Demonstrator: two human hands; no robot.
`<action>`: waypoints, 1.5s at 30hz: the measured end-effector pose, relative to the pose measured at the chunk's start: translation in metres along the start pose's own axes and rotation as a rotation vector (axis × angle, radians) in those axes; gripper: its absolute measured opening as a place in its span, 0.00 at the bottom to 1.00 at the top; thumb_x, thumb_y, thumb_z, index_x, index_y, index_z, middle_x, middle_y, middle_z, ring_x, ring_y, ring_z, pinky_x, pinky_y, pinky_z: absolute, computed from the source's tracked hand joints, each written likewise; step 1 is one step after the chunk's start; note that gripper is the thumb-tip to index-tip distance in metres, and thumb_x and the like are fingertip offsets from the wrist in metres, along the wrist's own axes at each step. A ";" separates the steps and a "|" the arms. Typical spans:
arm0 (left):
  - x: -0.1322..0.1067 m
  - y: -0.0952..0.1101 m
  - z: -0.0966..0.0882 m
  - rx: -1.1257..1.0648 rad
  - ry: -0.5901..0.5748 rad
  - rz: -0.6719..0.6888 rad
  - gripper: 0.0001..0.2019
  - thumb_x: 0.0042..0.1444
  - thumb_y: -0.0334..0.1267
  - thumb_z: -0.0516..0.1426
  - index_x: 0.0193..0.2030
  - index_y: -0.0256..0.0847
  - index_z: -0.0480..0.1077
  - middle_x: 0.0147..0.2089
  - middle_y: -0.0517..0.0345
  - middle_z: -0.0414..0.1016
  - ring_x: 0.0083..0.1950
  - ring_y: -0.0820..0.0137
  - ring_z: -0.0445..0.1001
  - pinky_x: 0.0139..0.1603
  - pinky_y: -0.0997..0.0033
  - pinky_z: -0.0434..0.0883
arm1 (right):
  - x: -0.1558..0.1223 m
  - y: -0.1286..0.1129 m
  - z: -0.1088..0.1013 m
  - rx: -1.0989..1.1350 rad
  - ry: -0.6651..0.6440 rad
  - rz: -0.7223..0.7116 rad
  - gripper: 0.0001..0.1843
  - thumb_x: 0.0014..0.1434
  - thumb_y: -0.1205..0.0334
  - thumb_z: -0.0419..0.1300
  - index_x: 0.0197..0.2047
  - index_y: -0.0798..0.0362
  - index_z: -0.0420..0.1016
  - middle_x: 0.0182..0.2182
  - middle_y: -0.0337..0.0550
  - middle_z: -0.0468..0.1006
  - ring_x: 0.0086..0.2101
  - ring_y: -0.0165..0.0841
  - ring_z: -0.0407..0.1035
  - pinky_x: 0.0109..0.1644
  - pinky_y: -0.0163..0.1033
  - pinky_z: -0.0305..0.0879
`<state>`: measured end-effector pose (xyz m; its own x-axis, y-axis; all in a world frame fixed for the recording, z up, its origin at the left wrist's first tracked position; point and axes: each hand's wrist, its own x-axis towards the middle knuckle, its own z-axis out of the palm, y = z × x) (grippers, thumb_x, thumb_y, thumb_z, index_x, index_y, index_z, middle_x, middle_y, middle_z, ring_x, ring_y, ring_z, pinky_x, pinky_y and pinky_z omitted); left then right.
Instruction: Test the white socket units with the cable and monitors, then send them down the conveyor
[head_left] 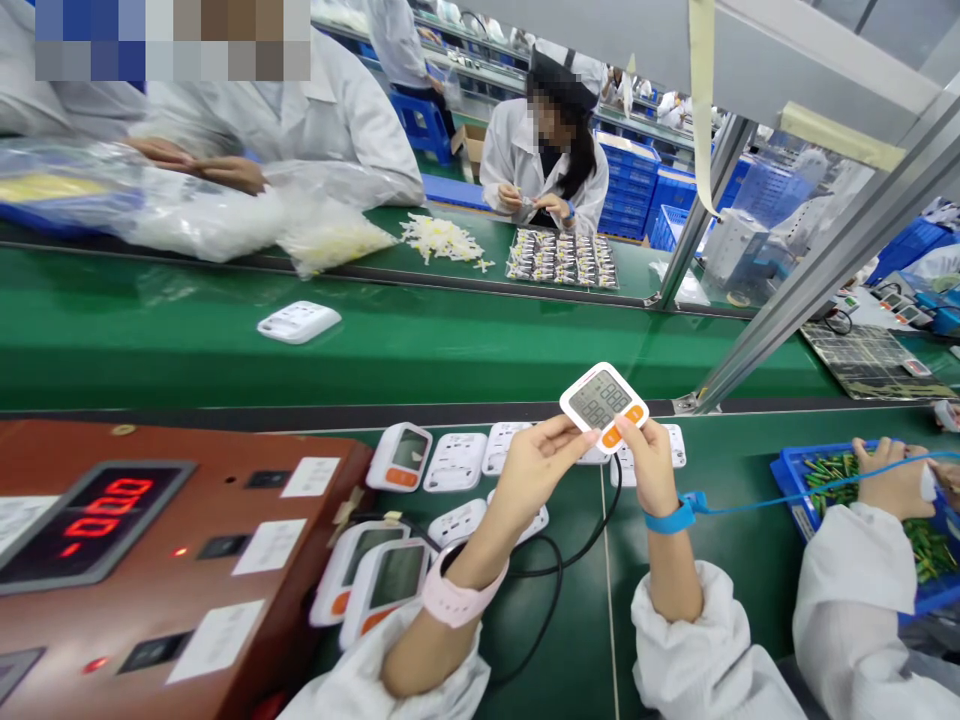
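Note:
Both of my hands hold up a small white LCD unit [592, 392], with digits on its grey screen and two orange buttons. My left hand [541, 458] grips its lower left edge, thumb on the front. At the lower right corner, my right hand [649, 462] pinches it with the thumb by the orange buttons. A blue wrist strap [670, 515] circles my right wrist. Below and left of the hands lie several similar units on the green bench: one standing unit [401, 457] with its screen up, and a white unit [454, 462] back side up. Black cable runs beneath my wrists.
A brown instrument box [300, 540] with red digits occupies the left. Beyond it runs a green conveyor [187, 330] carrying a white unit [298, 322]. A metal post [810, 270] slants at right. Beside me, a co-worker's hand [896, 478] reaches into a blue tray [795, 500] of green parts.

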<state>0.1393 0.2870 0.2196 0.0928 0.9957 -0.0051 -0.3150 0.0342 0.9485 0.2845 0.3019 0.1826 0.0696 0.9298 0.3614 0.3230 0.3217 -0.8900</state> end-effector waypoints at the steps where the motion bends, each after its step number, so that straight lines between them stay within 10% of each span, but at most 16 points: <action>1: 0.001 -0.001 -0.001 0.006 -0.001 0.000 0.27 0.37 0.47 0.70 0.41 0.31 0.76 0.40 0.49 0.80 0.41 0.67 0.77 0.47 0.71 0.74 | 0.000 -0.001 0.000 0.002 0.003 0.002 0.09 0.61 0.58 0.55 0.37 0.50 0.76 0.31 0.41 0.79 0.33 0.31 0.73 0.36 0.35 0.72; 14: 0.000 -0.011 0.003 -0.166 0.097 0.084 0.37 0.42 0.46 0.68 0.56 0.36 0.58 0.58 0.40 0.68 0.57 0.60 0.71 0.55 0.63 0.71 | -0.007 -0.030 0.017 -0.129 0.011 -0.371 0.12 0.52 0.68 0.60 0.42 0.52 0.74 0.40 0.45 0.74 0.43 0.35 0.69 0.48 0.42 0.68; 22: 0.002 -0.010 0.001 -0.016 0.059 0.148 0.33 0.41 0.42 0.68 0.52 0.36 0.61 0.60 0.40 0.67 0.58 0.62 0.71 0.59 0.64 0.69 | -0.007 -0.012 0.020 -0.108 -0.158 -0.229 0.25 0.57 0.71 0.49 0.56 0.52 0.69 0.51 0.48 0.74 0.50 0.37 0.70 0.56 0.45 0.66; 26: 0.010 -0.016 0.002 0.079 0.162 0.252 0.35 0.39 0.40 0.69 0.52 0.38 0.59 0.61 0.40 0.65 0.59 0.63 0.69 0.60 0.65 0.67 | 0.004 0.004 0.004 -0.177 0.029 -0.151 0.22 0.56 0.69 0.50 0.52 0.54 0.73 0.45 0.49 0.76 0.46 0.38 0.71 0.52 0.44 0.67; 38: 0.157 -0.042 0.002 0.316 0.232 -0.300 0.11 0.63 0.37 0.52 0.44 0.29 0.66 0.40 0.48 0.72 0.38 0.71 0.73 0.41 0.66 0.75 | -0.023 0.094 -0.049 0.426 0.322 0.286 0.22 0.43 0.57 0.66 0.41 0.56 0.69 0.36 0.47 0.77 0.39 0.36 0.74 0.44 0.39 0.72; 45: 0.178 -0.009 0.006 0.834 0.168 -0.166 0.15 0.60 0.44 0.55 0.44 0.31 0.67 0.42 0.50 0.71 0.43 0.67 0.70 0.45 0.65 0.69 | -0.026 0.107 -0.046 0.343 0.412 0.252 0.15 0.46 0.62 0.62 0.40 0.55 0.71 0.32 0.44 0.78 0.33 0.34 0.75 0.36 0.36 0.72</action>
